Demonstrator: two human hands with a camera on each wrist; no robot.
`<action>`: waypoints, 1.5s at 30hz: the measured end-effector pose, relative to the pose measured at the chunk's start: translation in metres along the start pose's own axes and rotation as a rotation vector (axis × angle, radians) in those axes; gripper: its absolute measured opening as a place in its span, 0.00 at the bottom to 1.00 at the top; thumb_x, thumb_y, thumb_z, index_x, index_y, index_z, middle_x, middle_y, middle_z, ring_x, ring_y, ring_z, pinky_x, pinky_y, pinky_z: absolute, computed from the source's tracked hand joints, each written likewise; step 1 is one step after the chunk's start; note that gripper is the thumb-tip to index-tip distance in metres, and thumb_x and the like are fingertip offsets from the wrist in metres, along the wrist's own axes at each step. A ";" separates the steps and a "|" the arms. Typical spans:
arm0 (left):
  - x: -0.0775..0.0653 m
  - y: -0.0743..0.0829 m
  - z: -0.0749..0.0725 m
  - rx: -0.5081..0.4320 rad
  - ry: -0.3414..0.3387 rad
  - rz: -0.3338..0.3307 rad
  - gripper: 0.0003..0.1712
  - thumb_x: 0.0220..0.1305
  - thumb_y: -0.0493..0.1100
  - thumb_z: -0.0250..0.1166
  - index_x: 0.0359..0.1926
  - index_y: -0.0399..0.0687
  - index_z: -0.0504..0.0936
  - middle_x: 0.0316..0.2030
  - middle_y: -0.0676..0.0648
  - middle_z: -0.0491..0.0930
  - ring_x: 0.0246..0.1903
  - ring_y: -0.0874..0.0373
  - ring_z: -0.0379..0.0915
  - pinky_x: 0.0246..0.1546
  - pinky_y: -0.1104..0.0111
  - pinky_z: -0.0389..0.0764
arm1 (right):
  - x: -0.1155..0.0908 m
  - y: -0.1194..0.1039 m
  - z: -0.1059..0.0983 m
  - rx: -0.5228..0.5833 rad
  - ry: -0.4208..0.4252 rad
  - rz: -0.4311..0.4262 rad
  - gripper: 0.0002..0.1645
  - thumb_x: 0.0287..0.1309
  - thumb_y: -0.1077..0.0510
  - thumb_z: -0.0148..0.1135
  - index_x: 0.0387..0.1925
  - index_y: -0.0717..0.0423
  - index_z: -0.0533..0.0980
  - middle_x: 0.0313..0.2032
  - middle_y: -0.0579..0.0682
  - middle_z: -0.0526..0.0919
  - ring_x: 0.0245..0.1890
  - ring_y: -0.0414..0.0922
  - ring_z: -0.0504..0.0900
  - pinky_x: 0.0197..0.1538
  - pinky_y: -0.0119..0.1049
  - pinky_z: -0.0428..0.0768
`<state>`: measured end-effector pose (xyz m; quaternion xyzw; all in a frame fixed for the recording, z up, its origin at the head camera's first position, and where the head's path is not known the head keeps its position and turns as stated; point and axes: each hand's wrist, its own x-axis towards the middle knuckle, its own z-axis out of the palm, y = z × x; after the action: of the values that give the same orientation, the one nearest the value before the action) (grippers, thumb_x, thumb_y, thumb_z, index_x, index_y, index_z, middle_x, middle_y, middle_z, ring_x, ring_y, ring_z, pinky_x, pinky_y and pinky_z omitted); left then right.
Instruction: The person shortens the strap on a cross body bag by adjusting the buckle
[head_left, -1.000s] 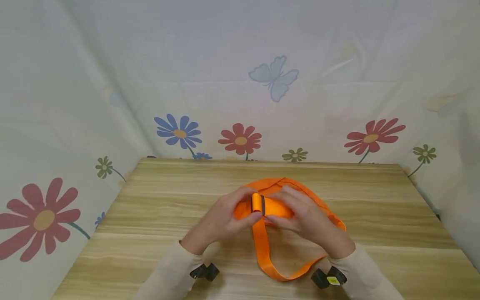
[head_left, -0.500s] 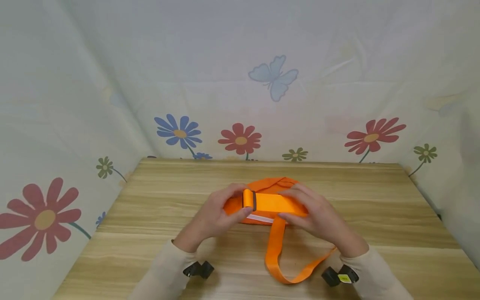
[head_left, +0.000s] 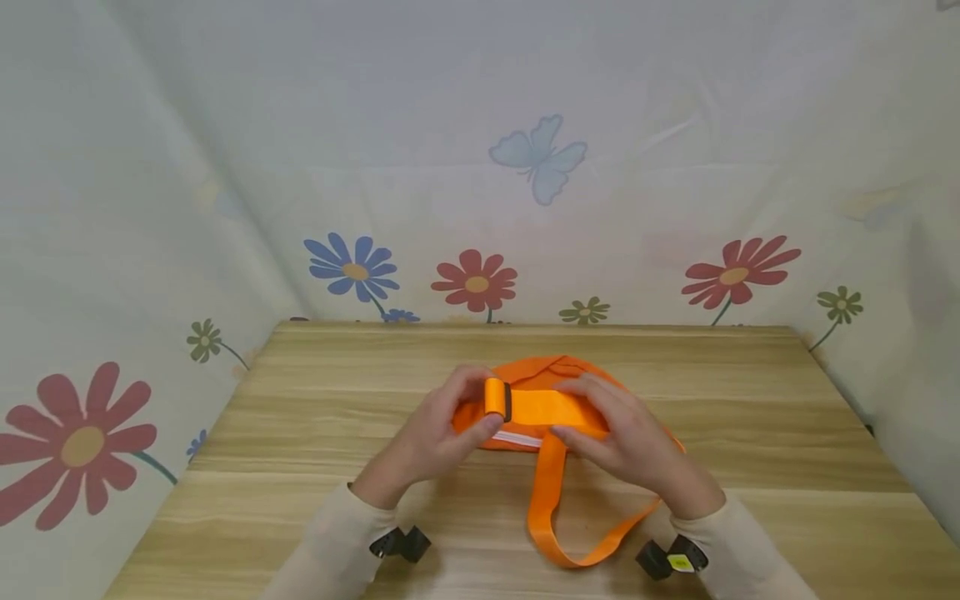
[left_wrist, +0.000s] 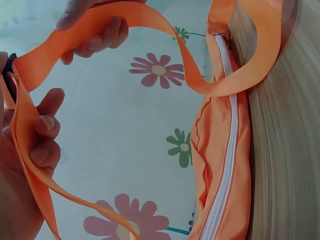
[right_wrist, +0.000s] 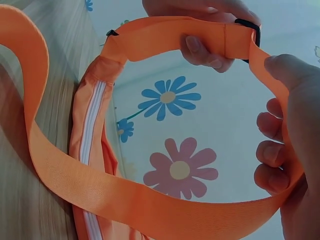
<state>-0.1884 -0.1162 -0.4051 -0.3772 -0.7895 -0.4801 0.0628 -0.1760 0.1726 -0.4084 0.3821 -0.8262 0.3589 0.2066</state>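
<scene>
Orange waist bag (head_left: 558,371) on desk (head_left: 315,417), mid-surface. Left hand (head_left: 435,433) pinching strap (head_left: 547,407) at black slider (head_left: 507,402); right hand (head_left: 626,437) gripping strap further along. Since half a second ago: barely shifted, right hand drawn slightly inward, hanging loop (head_left: 558,533) near front edge.
</scene>
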 end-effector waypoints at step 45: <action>0.000 0.002 -0.001 -0.056 -0.011 -0.035 0.30 0.67 0.38 0.75 0.66 0.45 0.73 0.48 0.47 0.83 0.44 0.58 0.81 0.47 0.67 0.90 | 0.002 0.000 -0.008 0.002 -0.014 -0.082 0.25 0.71 0.42 0.70 0.59 0.53 0.81 0.51 0.46 0.86 0.43 0.39 0.80 0.48 0.25 0.80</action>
<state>-0.1874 -0.1160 -0.4033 -0.3675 -0.7826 -0.5009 0.0395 -0.1770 0.1775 -0.4020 0.4182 -0.8109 0.3484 0.2150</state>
